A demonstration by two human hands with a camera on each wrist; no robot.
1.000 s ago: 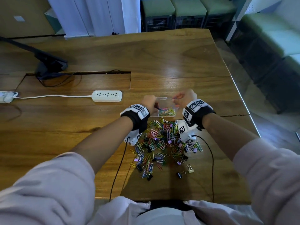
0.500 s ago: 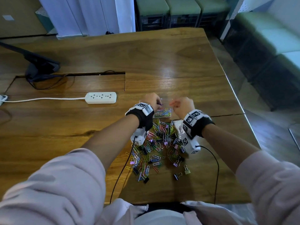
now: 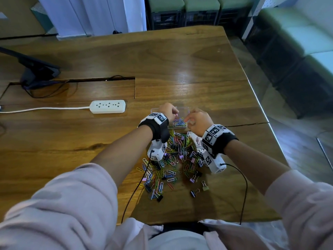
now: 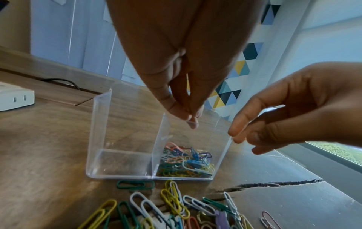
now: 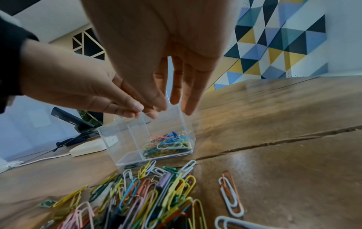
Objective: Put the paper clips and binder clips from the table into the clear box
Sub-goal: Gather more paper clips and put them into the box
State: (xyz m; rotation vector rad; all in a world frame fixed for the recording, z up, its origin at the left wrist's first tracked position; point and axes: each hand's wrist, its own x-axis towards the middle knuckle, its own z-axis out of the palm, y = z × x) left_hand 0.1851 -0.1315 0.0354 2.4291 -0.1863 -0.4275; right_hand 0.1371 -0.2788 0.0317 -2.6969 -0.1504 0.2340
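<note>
The clear box (image 3: 185, 110) stands on the table just beyond a pile of coloured paper clips (image 3: 177, 150) mixed with small binder clips (image 3: 195, 193). A divider splits the clear box (image 4: 121, 161): its left compartment is empty, and its right one holds paper clips (image 4: 186, 161). My left hand (image 4: 189, 118) hovers over the box with its fingertips bunched together, and no clip shows between them. My right hand (image 5: 172, 103) hangs above the right compartment, fingers straight and apart, holding nothing. Both hands (image 3: 173, 112) (image 3: 191, 120) nearly touch each other.
A white power strip (image 3: 108, 106) with its cord lies left of the box. A dark monitor stand (image 3: 38, 71) and cables sit at the far left by a cable slot. The table's right edge (image 3: 261, 107) runs close beside the box. Wrist-camera cables trail over the near edge.
Both hands have drawn together over the box, from either side of it to nearly touching. The reddish thing seen at my right fingertips earlier is no longer seen.
</note>
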